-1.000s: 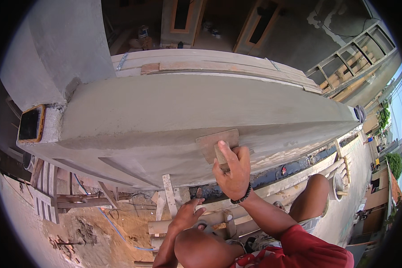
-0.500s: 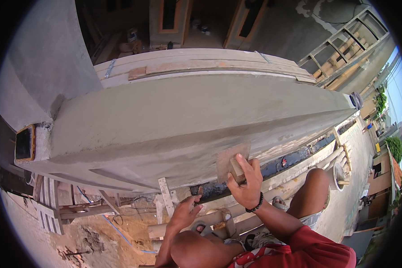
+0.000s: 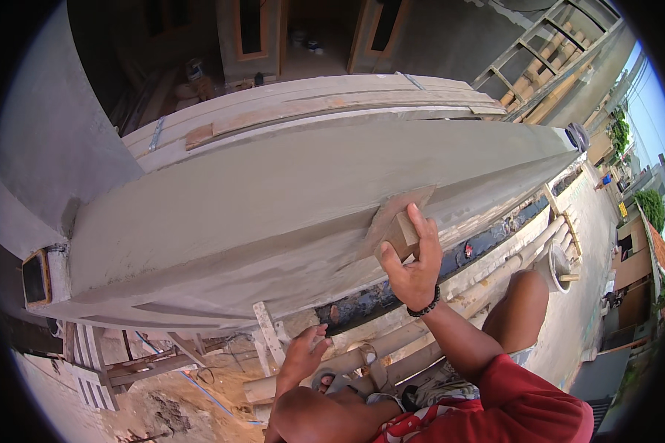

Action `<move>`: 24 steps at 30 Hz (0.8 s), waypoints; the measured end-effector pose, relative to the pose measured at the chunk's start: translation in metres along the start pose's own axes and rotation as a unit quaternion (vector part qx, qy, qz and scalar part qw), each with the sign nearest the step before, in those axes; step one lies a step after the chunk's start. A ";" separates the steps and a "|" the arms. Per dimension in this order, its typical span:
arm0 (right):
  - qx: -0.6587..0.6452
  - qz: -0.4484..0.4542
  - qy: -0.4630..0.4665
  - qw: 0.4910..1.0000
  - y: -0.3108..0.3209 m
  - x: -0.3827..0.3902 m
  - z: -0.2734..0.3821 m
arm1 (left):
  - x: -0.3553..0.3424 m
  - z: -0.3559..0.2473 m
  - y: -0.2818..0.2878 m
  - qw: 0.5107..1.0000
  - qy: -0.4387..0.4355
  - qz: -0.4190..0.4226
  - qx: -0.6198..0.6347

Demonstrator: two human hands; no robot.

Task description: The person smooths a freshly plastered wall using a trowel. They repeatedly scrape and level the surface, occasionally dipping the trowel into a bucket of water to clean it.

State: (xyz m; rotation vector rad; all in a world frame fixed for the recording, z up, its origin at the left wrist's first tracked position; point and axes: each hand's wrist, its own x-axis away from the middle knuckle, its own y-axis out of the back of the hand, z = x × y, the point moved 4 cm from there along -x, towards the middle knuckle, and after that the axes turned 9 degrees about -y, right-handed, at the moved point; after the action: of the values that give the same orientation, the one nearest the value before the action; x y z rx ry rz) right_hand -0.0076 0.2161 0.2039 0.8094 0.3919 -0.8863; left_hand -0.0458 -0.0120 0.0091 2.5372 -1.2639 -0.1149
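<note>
My right hand [image 3: 414, 266] grips the wooden block handle of a thin rectangular trowel [image 3: 383, 223], whose plate lies against the sloping edge band of a long grey plastered ledge [image 3: 273, 173]. My left hand [image 3: 307, 354] is lower and further left, below the ledge and beside my bent knee, its fingers loosely bent and apart with no object visible in them. A phone with an orange-edged case [image 3: 35, 275] rests at the ledge's left end.
A plastered column [image 3: 44, 148] rises at left. Behind the ledge are long planks [image 3: 310, 96] and a ladder [image 3: 532, 66]. Below run a dark trench [image 3: 355, 306], bamboo poles [image 3: 266, 387] and timber scaffolding [image 3: 100, 369]. A bucket [image 3: 550, 269] stands right; a distant person [image 3: 606, 180] is on the path.
My right hand and the trowel moved right and down, then back up onto the ledge's edge band, tilting. My left hand shifted slightly left. The view has shifted, moving the ledge leftward in frame.
</note>
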 end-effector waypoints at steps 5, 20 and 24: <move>0.013 0.068 -0.011 0.998 0.003 0.038 -0.022 | -0.009 -0.001 -0.011 1.000 0.002 0.024 -0.016; -0.031 -0.058 -0.039 0.997 0.044 -0.006 -0.054 | -0.039 -0.009 -0.032 0.998 -0.014 0.056 -0.019; 0.029 0.026 -0.035 0.999 0.037 0.022 -0.078 | -0.044 -0.009 -0.040 0.997 -0.015 0.070 -0.011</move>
State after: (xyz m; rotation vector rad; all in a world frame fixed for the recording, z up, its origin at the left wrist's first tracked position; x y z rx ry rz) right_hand 0.0367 0.2774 0.1573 0.8359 0.2843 -0.8784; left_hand -0.0400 0.0477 0.0029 2.4273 -1.4383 -0.1355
